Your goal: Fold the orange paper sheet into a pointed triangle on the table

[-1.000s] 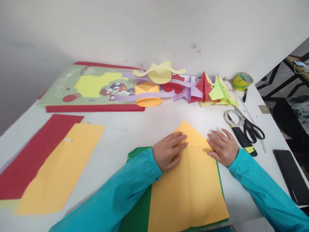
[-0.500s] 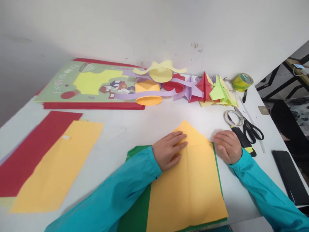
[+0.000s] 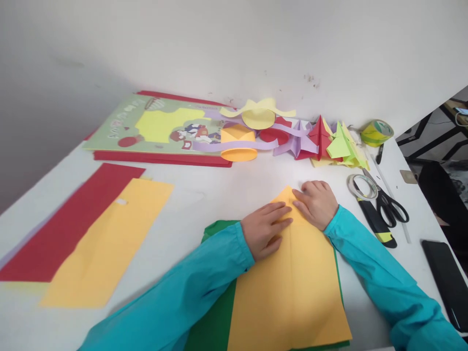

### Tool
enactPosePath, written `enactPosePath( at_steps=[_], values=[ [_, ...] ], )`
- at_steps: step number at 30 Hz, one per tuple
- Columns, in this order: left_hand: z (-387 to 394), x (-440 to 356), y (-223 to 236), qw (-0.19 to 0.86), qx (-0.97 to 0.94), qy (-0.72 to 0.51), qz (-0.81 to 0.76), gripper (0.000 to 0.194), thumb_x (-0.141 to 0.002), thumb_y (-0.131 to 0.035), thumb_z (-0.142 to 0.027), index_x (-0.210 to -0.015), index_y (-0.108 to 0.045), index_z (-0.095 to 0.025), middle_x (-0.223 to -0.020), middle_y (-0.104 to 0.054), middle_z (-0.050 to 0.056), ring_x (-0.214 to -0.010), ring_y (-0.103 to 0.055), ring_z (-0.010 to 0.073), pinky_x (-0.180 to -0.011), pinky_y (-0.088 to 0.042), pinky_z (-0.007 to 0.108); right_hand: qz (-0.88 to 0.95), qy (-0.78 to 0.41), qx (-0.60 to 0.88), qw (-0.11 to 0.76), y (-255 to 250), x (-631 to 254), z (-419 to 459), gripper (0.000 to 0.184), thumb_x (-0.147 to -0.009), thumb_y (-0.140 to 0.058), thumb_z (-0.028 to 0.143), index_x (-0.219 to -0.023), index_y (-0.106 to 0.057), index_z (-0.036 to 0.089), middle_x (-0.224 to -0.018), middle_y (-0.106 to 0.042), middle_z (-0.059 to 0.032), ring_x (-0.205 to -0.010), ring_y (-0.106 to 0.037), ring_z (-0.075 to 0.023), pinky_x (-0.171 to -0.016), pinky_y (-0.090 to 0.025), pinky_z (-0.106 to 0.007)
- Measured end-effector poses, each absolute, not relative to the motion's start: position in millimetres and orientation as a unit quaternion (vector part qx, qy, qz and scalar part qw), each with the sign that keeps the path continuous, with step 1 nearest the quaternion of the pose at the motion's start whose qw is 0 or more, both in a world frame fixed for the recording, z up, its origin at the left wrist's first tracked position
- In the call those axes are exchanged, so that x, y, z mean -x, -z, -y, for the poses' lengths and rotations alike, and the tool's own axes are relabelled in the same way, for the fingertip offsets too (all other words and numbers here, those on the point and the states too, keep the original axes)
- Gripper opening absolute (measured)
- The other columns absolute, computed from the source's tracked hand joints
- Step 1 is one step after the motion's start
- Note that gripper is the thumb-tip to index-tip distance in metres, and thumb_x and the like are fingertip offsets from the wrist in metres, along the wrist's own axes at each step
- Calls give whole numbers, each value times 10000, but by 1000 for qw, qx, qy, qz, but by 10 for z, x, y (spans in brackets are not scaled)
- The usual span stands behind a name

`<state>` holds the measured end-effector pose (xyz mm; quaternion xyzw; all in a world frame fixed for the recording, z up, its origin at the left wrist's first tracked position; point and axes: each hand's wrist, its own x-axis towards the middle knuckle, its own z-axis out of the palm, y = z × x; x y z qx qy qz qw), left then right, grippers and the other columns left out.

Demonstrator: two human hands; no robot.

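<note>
An orange paper sheet (image 3: 292, 287) with its far end folded to a point lies on a green sheet (image 3: 212, 317) in front of me. My left hand (image 3: 265, 231) lies flat on the left fold, fingers stretched out. My right hand (image 3: 316, 202) presses its fingers, held together, on the right fold near the tip. Both arms wear teal sleeves.
Red (image 3: 69, 224) and orange (image 3: 109, 239) strips lie at left. A picture book (image 3: 157, 129) and several folded paper shapes (image 3: 321, 139) line the wall. A tape roll (image 3: 376, 132), tape ring (image 3: 361, 185), scissors (image 3: 391, 204), utility knife (image 3: 376, 226) and a phone (image 3: 444, 280) sit at right.
My right hand moved left and forward, from the table beside the sheet's right edge onto the fold near the tip. The left hand stayed put.
</note>
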<state>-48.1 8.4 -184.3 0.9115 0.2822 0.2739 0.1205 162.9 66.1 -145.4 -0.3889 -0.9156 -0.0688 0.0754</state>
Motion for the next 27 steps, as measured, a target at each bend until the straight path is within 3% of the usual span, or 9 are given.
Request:
enactPosePath(
  at_steps=[18, 23, 27],
  values=[
    [-84, 483, 1839, 124, -911, -271, -284, 422, -790, -458, -203, -1195, -536, -115, -1301, -502, 187, -1259, -406, 332, -996, -427, 537, 905, 98, 410, 62, 1457, -1521, -703, 373, -948, -394, 426, -1142, -624, 205, -920, -583, -92, -845, -455, -246, -771, -301, -398],
    [-82, 491, 1833, 132, -914, -256, -286, 443, -792, -465, -213, -1222, -522, -123, -1319, -495, 191, -1273, -395, 334, -1000, -419, 544, 917, 55, 373, 129, 1540, -1578, -688, 382, -959, -369, 355, -1212, -585, 166, -1077, -604, -118, -953, -491, -245, -848, -349, -400],
    [-79, 493, 1841, 123, -914, -258, -288, 441, -795, -468, -216, -1223, -519, -125, -1325, -485, 192, -1278, -392, 332, -1005, -417, 540, 937, 39, 308, 162, 1588, -1612, -683, 303, -940, -416, 309, -1090, -641, 172, -1248, -562, -133, -1084, -493, -245, -936, -349, -430]
  ],
)
